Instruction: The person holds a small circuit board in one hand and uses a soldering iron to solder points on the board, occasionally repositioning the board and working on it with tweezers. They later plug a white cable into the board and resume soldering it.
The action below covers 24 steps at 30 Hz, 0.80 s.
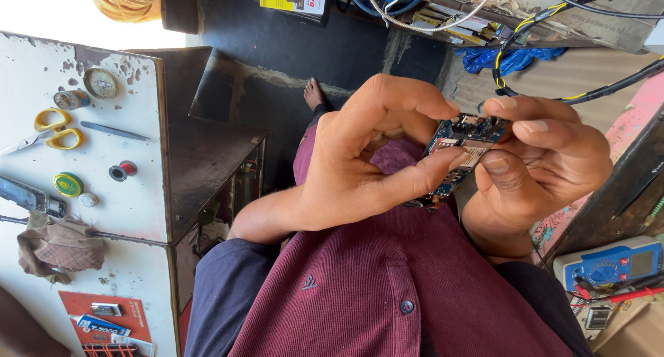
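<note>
A person in a maroon polo shirt [387, 288] holds a small blue circuit board [462, 149] between both hands above the lap, seen from a head-worn camera looking down. The left hand [360, 156] pinches the board's near edge, thumb pressed against its lower side and index finger curled over the top. The right hand [546, 163] closes on the opposite edge, with thumb and fingertips set on the board's far end, so the board is gripped from both sides and tilted slightly. Small metal components show on the board's upper face; finer detail cannot be made out.

To one side stands a worn white workbench [138, 191] carrying yellow-handled scissors [52, 130], a green and yellow roll of tape [68, 185], a crumpled brown cloth [59, 248] and a tube of glue [99, 325] lying on a red card. A dark metal cabinet [207, 163] sits just beside the bench. On the other side, near the right hand, a blue multimeter [612, 263] rests with red and black probe leads lying across it. Black and yellow cables [553, 14] loop over a cluttered shelf beyond the hands, with a blue plastic bag [512, 58] tucked beneath them. A bare foot [315, 94] rests on the dark floor beyond the hands
</note>
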### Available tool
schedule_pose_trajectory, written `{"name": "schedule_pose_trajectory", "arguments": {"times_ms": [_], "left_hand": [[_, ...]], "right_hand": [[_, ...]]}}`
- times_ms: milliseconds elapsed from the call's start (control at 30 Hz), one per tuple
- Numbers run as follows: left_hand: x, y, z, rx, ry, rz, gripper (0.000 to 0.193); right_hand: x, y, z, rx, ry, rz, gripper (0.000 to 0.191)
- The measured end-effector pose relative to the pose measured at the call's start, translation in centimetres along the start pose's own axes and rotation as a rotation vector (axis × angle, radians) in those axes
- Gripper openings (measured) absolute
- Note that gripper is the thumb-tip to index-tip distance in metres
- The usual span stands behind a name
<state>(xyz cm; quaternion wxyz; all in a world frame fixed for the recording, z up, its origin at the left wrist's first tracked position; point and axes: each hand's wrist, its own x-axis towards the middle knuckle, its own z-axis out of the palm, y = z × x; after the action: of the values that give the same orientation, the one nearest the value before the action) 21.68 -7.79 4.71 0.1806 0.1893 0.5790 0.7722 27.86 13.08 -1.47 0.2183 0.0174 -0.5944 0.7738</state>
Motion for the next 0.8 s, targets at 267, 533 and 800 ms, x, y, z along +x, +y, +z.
{"name": "schedule_pose_trajectory", "arguments": {"times_ms": [267, 533, 800], "left_hand": [[-0.2, -0.4, -0.2, -0.104, -0.028, -0.053, 0.038], [0.1, -0.1, -0.2, -0.085, -0.027, -0.045, 0.040], [0.9, 0.8, 0.1, -0.043, -0.007, -0.049, 0.036]], "right_hand": [[0.4, -0.4, 0.0, -0.006, -0.011, 0.019, 0.034], [-0.1, 0.0, -0.5, 0.025, 0.006, 0.009, 0.036], [-0.3, 0.7, -1.2, 0.027, -0.001, -0.029, 0.038]]}}
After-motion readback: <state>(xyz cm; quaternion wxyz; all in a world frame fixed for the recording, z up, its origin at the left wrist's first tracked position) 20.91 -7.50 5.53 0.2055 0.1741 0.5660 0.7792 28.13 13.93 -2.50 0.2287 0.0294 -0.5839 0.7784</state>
